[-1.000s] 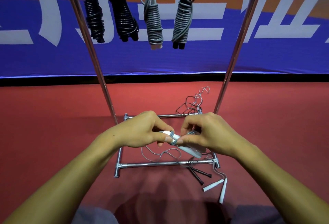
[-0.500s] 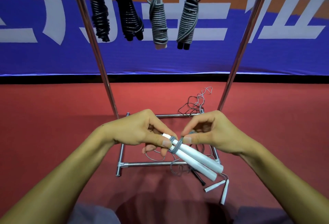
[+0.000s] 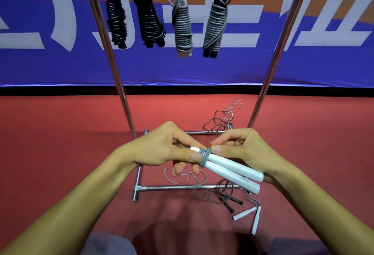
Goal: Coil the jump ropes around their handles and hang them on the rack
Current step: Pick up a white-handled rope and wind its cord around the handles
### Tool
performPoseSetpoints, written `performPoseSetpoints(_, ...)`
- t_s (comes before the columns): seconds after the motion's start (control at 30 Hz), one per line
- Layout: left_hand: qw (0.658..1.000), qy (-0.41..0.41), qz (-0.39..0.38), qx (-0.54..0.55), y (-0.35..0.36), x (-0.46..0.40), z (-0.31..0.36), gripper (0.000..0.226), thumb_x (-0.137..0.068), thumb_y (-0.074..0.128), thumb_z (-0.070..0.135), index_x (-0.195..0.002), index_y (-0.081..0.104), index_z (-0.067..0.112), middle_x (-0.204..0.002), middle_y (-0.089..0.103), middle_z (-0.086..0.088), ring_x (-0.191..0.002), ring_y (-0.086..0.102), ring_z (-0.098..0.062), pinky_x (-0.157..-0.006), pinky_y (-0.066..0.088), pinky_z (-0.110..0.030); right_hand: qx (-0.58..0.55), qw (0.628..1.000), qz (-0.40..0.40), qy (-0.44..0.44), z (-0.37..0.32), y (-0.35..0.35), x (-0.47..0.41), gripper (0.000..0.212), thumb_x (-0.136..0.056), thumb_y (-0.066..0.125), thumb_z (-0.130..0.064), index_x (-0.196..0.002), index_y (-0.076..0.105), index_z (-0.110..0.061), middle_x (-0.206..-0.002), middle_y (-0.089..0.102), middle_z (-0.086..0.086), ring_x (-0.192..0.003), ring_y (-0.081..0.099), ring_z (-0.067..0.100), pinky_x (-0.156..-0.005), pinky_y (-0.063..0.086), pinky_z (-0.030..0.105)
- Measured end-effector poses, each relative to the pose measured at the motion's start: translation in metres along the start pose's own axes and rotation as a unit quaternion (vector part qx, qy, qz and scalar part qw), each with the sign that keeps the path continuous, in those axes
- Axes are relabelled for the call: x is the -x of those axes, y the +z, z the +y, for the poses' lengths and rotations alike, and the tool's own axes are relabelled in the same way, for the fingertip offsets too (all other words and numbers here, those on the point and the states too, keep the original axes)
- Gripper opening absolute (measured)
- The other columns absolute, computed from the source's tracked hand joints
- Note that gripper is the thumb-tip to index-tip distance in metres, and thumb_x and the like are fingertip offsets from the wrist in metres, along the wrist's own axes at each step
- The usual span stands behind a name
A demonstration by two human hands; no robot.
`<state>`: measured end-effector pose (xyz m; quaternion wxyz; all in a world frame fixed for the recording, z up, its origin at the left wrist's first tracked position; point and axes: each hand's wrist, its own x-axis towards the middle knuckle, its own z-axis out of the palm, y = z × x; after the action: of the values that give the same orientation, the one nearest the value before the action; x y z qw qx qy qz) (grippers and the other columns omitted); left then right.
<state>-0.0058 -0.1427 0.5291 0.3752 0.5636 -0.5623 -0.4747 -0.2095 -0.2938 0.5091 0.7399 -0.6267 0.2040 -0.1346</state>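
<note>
Two white jump-rope handles (image 3: 232, 170) lie side by side in front of me, pointing down and right. My left hand (image 3: 162, 147) pinches their upper ends, where a few turns of grey rope (image 3: 204, 156) wrap them. My right hand (image 3: 244, 149) pinches the grey rope at those turns, thumb on top. The rest of the grey rope (image 3: 186, 177) hangs in loops to the floor. Several coiled ropes hang from the metal rack (image 3: 113, 68): two black (image 3: 115, 20) (image 3: 149, 18) and two grey (image 3: 182, 24) (image 3: 215, 22).
On the red floor by the rack's base bar (image 3: 182, 187) lie a black-handled rope (image 3: 228, 201) and a white-handled rope (image 3: 251, 216). More tangled cord (image 3: 222, 121) lies behind the base. A blue banner wall stands behind the rack.
The white handles have swung out from under my right hand and now show full length. More turns of grey rope sit around their upper ends.
</note>
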Motion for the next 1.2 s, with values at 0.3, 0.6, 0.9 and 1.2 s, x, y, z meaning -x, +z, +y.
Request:
performPoseSetpoints(0.3,0.995,0.052,0.063,0.056,0.008,0.0,0.001,0.028,-0.096,0.07,-0.001,-0.123,0.075,-0.001,-0.083,0.076,-0.021,-0.051,0.056,-0.019,-0.056,0.055,-0.031,-0.095,0.995,-0.021,0.036,0.003,0.003,-0.004,0.01,-0.07,0.084,-0.021,-0.074,0.081,-0.012,-0.075,0.076,0.006,-0.055,0.068,0.013,-0.05,0.053,0.022)
performPoseSetpoints(0.6,0.97,0.081,0.198,0.12,0.015,-0.01,-0.008,0.036,-0.093,0.068,0.008,-0.129,0.072,0.003,-0.08,0.074,-0.017,-0.053,0.051,-0.019,-0.052,0.054,-0.03,-0.331,0.943,0.016,-0.017,0.022,0.031,-0.01,0.03,-0.087,0.054,0.002,-0.094,0.082,-0.01,-0.083,0.061,0.006,-0.063,0.048,0.011,-0.047,0.034,0.017)
performPoseSetpoints(0.9,0.946,0.075,0.289,0.127,0.036,-0.027,-0.018,0.028,-0.094,0.071,0.012,-0.122,0.075,0.007,-0.07,0.07,-0.01,-0.047,0.05,-0.019,-0.047,0.053,-0.029,-0.197,0.968,0.131,-0.088,0.04,0.049,-0.012,0.025,-0.087,0.074,-0.023,-0.094,0.074,0.0,-0.084,0.065,0.014,-0.065,0.042,0.016,-0.051,0.021,0.029)
performPoseSetpoints(1.2,0.943,0.112,0.307,0.06,0.044,-0.029,-0.022,0.032,-0.097,0.071,0.004,-0.125,0.075,0.02,-0.07,0.069,-0.013,-0.05,0.055,-0.021,-0.056,0.056,-0.033,-0.182,0.968,0.148,-0.092,0.033,0.044,-0.009,0.045,-0.088,0.073,-0.026,-0.079,0.059,0.016,-0.074,0.031,0.022,-0.058,0.024,0.016,-0.049,0.02,0.026)
